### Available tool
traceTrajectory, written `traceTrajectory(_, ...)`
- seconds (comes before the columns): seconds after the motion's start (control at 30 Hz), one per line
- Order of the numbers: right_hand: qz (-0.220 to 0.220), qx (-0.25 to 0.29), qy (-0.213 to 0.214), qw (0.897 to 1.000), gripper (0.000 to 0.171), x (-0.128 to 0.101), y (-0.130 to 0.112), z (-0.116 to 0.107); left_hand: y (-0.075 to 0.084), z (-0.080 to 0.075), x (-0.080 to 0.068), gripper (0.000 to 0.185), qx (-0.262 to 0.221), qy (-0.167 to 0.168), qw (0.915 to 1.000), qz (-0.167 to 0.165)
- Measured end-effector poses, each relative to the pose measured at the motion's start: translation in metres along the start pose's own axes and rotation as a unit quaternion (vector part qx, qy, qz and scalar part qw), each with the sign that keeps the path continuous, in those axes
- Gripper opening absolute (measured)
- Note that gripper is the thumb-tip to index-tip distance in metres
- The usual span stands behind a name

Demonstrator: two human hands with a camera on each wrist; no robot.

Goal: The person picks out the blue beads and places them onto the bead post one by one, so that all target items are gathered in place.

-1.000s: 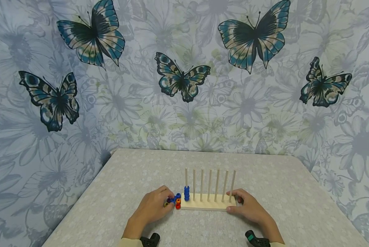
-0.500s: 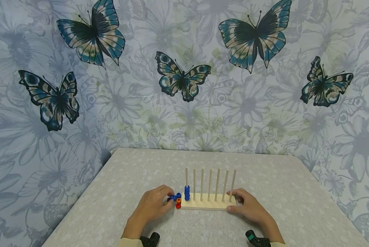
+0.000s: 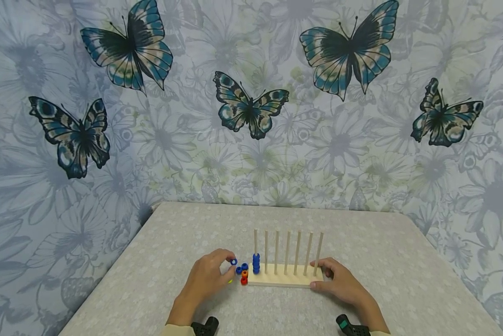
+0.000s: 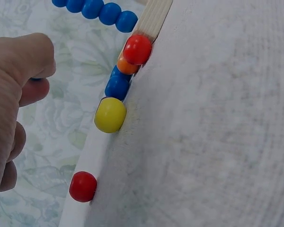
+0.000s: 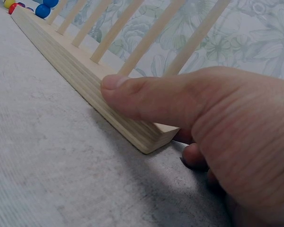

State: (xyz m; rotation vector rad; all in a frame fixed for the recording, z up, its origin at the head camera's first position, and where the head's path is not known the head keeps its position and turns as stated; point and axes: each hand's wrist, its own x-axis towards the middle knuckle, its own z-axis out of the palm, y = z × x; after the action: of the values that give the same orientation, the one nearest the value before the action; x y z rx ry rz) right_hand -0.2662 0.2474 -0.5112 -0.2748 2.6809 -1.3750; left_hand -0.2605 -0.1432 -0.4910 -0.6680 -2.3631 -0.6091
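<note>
Right hand [image 3: 341, 284] is gripping the right end of the peg rack [image 3: 282, 280], near the table's [image 3: 171, 242] front edge. Left hand [image 3: 207, 277] is pinching a blue bead [image 3: 233, 262], lifted just above the loose beads [image 3: 243, 274] sitting left of the rack.

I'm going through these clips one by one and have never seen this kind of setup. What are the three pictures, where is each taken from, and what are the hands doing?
No machine here: a person works with bare hands, wearing three cameras. The wide picture comes from the head and looks down at a table covered in a pale patterned cloth, before a butterfly wall. On the table stands a wooden peg rack with seven upright rods; blue beads are stacked on its leftmost rod. The left hand pinches a blue bead above the loose beads lying beside the rack. The left wrist picture shows those loose beads close up: red, orange, blue, yellow. The right wrist picture shows the right hand gripping the rack's end, thumb along its front edge.
</note>
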Motion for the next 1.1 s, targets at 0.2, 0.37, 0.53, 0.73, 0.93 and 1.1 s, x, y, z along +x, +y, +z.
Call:
traceTrajectory(0.2,-0.005,0.004,0.000,1.000,0.055,-0.001,-0.002,-0.002,0.000,0.000,0.003,0.024,-0.001,0.024,0.9994,-0.025)
traceTrajectory(0.37,-0.009,0.005,0.000,1.000,0.055,-0.001,-0.003,-0.003,0.001,-0.001,0.006,0.023,-0.009,0.032,0.9981,-0.051)
traceTrajectory(0.53,-0.009,0.002,0.001,1.000,0.055,-0.001,-0.003,-0.003,0.006,-0.004,0.009,0.023,-0.054,0.042,0.9935,-0.091)
traceTrajectory(0.73,-0.009,-0.001,0.002,1.000,0.055,-0.002,-0.002,-0.002,0.012,-0.009,0.014,0.024,-0.101,0.069,0.9901,-0.069)
traceTrajectory(0.93,-0.012,-0.002,0.002,1.000,0.055,-0.001,-0.001,-0.001,0.019,-0.014,0.021,0.024,-0.115,0.096,0.9875,-0.049)
traceTrajectory(1.1,-0.020,-0.005,-0.001,1.000,0.054,0.000,0.001,0.000,0.025,-0.020,0.026,0.026,-0.119,0.127,0.9844,-0.023)
